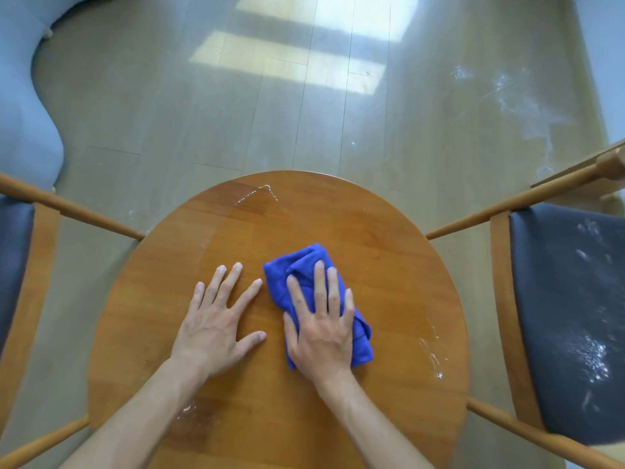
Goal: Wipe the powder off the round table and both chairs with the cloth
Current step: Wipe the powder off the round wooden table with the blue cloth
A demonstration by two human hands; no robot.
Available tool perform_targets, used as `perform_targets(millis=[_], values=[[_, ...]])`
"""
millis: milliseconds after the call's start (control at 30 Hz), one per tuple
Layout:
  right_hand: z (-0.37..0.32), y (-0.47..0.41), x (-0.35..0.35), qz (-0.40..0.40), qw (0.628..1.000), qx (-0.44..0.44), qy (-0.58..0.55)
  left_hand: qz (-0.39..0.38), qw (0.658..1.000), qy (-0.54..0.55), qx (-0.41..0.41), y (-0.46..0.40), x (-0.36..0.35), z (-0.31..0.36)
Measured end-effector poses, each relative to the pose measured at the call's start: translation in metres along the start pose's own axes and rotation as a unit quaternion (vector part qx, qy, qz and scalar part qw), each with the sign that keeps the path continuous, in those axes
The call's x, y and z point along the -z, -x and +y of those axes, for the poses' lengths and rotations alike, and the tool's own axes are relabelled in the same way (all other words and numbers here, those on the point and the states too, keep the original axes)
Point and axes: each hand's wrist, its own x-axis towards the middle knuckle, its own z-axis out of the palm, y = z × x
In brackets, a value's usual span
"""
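The right hand (321, 328) is laid flat, palm down, on the blue cloth (306, 265), with the fingers straight and slightly spread, pointing away from the person; nothing is clenched, and the cloth is pressed against the tabletop rather than gripped. The left hand (216, 328) is set flat on the bare wood just beside the cloth, fingers straight and fanned, thumb stretched toward the right hand; nothing is held by it. Both forearms are extended from the near edge over the round table (389, 258).

The cloth is found bunched and folded a little right of the table's middle, partly covered by the right hand. Thin lines of white powder (433, 357) are seen near the table's right rim, another streak near the far edge, and a faint smear near the left forearm.

The right chair (571, 316) is placed just beside the table, and its dark seat is scattered with white powder. The left chair (15, 252) is seen only in part at the frame's edge; powder on its seat cannot be made out. White smears are also visible on the wooden floor (169, 96) beyond the right chair.
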Motion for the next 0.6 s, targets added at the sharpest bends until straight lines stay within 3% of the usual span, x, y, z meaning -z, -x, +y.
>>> perform_targets(millis=[200,300,367,467,600], values=[[0.014,0.115,0.015,0.003,0.991,0.132,-0.02,0.005,0.999,0.035,0.005,0.0,0.001,-0.001],[0.054,0.147,0.023,-0.012,0.977,0.21,-0.031,-0.007,0.999,0.046,0.016,-0.001,0.003,0.004],[0.09,0.152,0.028,-0.024,0.975,0.217,-0.037,-0.015,0.999,0.045,0.022,-0.003,0.006,0.007],[0.146,0.141,0.039,-0.025,0.99,0.135,-0.015,-0.012,0.999,0.049,0.021,-0.001,0.006,0.008],[0.182,0.094,0.038,0.002,0.996,-0.056,0.064,0.001,0.999,0.034,0.006,0.003,0.0,0.005]])
